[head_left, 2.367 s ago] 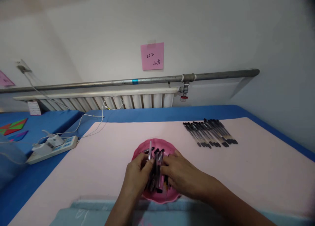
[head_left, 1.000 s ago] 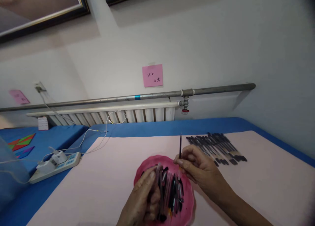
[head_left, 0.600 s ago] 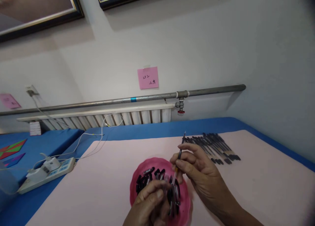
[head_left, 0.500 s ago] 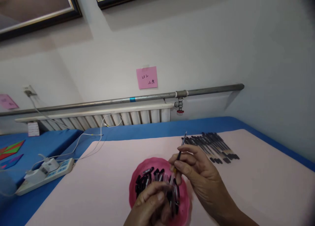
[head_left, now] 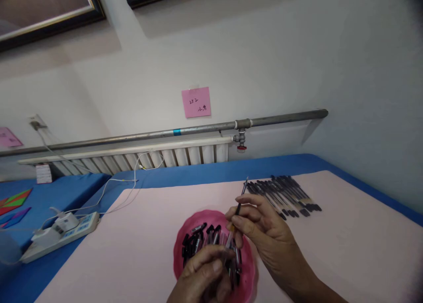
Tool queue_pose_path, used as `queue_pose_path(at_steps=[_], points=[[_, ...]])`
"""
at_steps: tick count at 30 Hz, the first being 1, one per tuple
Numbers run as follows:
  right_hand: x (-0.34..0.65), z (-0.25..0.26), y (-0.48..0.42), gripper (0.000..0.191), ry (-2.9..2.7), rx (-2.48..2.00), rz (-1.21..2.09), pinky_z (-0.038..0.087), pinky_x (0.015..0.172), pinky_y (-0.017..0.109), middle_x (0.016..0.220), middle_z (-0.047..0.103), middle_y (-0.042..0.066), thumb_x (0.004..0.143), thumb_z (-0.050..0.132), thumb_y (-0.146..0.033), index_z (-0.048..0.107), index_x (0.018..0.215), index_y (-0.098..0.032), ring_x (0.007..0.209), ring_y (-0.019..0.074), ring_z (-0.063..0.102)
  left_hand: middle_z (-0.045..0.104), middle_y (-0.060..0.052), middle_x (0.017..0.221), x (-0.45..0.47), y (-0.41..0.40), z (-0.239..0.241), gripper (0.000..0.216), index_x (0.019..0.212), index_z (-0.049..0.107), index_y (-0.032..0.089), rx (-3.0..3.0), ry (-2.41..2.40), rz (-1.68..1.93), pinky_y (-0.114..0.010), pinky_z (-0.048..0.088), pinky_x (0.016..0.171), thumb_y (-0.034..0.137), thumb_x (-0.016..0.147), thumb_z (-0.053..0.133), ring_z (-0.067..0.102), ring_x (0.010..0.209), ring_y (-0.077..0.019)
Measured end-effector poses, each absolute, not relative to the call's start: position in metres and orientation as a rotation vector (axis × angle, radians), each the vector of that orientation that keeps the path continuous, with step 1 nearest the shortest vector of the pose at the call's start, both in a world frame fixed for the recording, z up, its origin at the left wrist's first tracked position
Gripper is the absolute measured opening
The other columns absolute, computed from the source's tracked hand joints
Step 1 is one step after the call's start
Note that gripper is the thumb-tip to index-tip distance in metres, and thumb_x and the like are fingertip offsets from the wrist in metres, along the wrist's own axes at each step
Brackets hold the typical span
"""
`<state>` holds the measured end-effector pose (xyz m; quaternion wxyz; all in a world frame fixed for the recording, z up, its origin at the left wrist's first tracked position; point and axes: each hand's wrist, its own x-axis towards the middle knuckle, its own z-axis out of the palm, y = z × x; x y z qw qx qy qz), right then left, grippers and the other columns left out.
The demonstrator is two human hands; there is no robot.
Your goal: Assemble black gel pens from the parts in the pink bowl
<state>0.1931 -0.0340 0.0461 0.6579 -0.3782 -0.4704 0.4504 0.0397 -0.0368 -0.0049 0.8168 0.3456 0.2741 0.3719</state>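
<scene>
My right hand [head_left: 264, 226] pinches a slim pen refill [head_left: 243, 189], dark along its length with a pale metal tip pointing up and away. Below it, my left hand [head_left: 203, 270] is closed with thumb and forefinger together on a clear pen barrel [head_left: 229, 240], partly hidden by the fingers. The refill's lower end is close to the barrel's upper end; whether it is inside I cannot tell. Both hands are over a pink scalloped bowl [head_left: 179, 241] holding black caps and clear pen parts [head_left: 198, 241].
Assembled-looking black pens [head_left: 280, 193] lie in a slanted row at the right on pink paper [head_left: 142, 241]. A white power strip [head_left: 62, 237] with plugs and cables sits on the blue cloth [head_left: 158, 176] at the left. A radiator [head_left: 191, 153] and pipe run behind.
The refill in my right hand has shifted slightly down and left, toward the barrel in my left hand. The whole view has tilted a little.
</scene>
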Motion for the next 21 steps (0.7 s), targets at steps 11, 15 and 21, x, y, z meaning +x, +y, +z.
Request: queue_pose_path(at_steps=[11,15,21], points=[[0.194,0.034,-0.035,0.029,-1.612,-1.061,0.637,0.054,0.076,0.030,0.098,0.068,0.005,0.087,0.048,-0.025,0.050,0.116,-0.026,0.088,0.0172,0.066,0.044,0.006,0.050,0.038,-0.029,-0.008,0.040,0.096,0.062,0.017,0.583,0.607,0.751,-0.016,0.011,0.035,0.045,0.069,0.070,0.027,0.033,-0.0015],[0.198,0.030,-0.029,0.030,-1.541,-1.181,0.647,0.053,0.082,0.034,0.107,0.066,0.009,0.087,0.048,-0.032,0.051,0.117,-0.024,0.096,0.0199,0.064,0.045,0.006,0.053,0.037,-0.023,-0.002,0.035,0.094,0.061,0.016,0.411,0.573,0.830,-0.015,0.018,0.033,0.038,0.070,0.071,0.032,0.035,-0.0022],[0.209,0.031,-0.019,0.021,-1.550,-1.276,0.570,0.054,0.068,0.032,0.095,0.068,0.008,0.085,0.048,-0.034,0.057,0.100,-0.022,0.082,0.0198,0.065,0.061,-0.002,0.080,0.022,-0.014,0.007,0.024,0.106,0.055,0.023,0.307,0.609,1.178,-0.034,0.053,0.070,0.027,0.083,0.059,0.061,0.069,-0.0134]])
